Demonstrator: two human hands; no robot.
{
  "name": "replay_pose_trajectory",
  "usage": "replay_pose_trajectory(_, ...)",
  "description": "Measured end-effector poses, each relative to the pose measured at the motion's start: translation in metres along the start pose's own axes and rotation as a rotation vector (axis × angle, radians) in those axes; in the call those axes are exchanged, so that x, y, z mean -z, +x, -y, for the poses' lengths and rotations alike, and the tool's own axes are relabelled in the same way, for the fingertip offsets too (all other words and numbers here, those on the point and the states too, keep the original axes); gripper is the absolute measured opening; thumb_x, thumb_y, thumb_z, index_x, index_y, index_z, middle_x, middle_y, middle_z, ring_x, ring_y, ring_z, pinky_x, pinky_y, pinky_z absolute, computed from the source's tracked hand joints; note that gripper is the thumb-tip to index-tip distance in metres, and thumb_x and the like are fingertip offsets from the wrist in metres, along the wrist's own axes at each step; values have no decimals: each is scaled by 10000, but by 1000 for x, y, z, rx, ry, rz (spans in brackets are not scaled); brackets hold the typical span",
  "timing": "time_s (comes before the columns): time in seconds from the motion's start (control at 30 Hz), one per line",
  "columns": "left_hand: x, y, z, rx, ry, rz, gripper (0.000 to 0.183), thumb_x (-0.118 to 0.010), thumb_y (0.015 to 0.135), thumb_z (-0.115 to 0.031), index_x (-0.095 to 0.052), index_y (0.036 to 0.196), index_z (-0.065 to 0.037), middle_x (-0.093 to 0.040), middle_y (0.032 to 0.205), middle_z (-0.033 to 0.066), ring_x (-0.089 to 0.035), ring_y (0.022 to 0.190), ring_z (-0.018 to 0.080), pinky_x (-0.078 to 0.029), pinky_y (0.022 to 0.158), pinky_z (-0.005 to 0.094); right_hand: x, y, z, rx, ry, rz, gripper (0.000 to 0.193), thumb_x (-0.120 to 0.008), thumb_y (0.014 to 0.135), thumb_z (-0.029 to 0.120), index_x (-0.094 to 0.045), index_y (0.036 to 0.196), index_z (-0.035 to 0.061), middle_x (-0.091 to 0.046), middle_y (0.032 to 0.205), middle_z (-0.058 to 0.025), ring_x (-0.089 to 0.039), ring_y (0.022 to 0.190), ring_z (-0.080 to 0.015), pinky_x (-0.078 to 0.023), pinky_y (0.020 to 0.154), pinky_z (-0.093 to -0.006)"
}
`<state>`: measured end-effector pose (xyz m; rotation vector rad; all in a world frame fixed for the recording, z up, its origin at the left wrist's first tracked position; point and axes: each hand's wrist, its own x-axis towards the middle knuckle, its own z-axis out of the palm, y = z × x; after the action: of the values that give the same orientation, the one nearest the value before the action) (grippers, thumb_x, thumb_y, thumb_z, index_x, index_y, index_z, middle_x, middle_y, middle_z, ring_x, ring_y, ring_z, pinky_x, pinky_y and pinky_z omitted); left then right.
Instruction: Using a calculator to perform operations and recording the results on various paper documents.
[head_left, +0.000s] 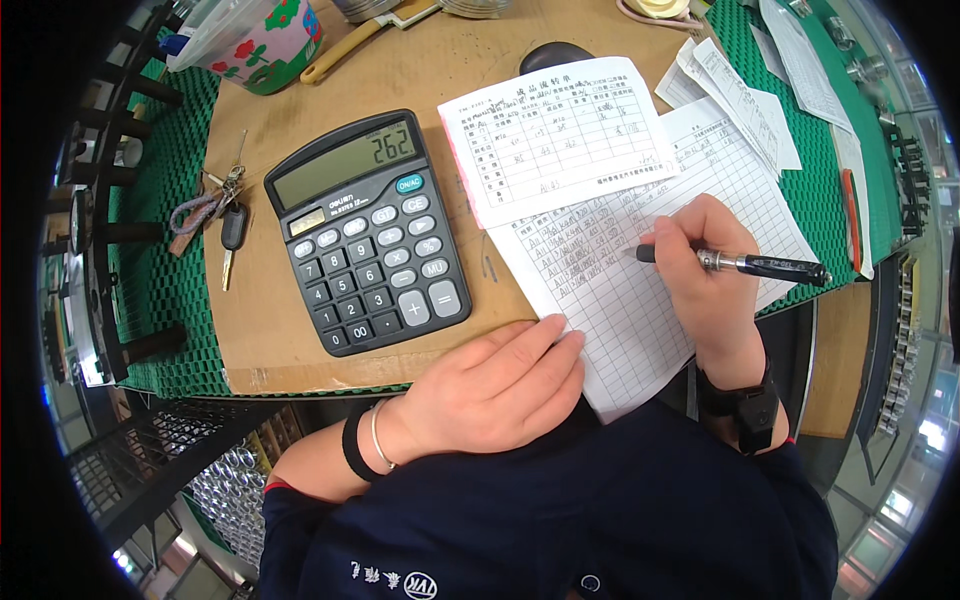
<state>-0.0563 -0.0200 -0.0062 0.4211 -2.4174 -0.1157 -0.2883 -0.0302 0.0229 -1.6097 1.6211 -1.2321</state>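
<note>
A black pen (783, 268) is gripped in my right hand (712, 265), its tip touching or just over a gridded paper sheet (640, 345) beside several rows of handwriting. My left hand (495, 390) lies with fingers stretched out, the fingertips on the lower left edge of that sheet. Across the top of the sheet lies a smaller printed form (560, 150) with handwritten entries and a pink layer under its left edge. Left of the papers is a large black calculator (375, 235), digits showing on its display; neither hand touches it.
Keys (233, 225) on a ring lie at the far left of the brown cardboard (245, 345). A plastic tub (270, 45), a yellow-handled tool (345, 55) and a dark rounded object (555, 57) are at the back. More papers (735, 105) and a red pen (851, 220) lie right.
</note>
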Motion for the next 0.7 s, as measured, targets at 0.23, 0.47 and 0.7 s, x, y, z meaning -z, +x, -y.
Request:
replay_pose_trajectory(0.23,1,1,-1,1,-4,11,206,-754,802,-193,-694,933,-46,-700,1070,79,-659,1034,244,-560,769,294,1,0,-2,11,7,0,279,-664,878,31,-473,675,35,-511,578,-13,-427,544,-66,-351,493,-261)
replay_pose_trajectory(0.47,0,1,0,2,-8,18,209,-757,794,-188,-696,933,-45,-702,1057,76,-662,1034,245,-561,766,292,2,0,-4,27,-9,7,280,-665,872,30,-465,677,39,-470,574,-5,-396,542,-73,-333,487,-267)
replay_pose_trajectory(0.7,0,1,0,1,-7,8,210,-759,792,-192,-697,929,-46,-702,1057,76,-666,1027,243,-569,754,292,0,0,-7,12,-19,-39,285,-666,873,39,-463,673,41,-457,576,8,-374,546,-67,-315,486,-269)
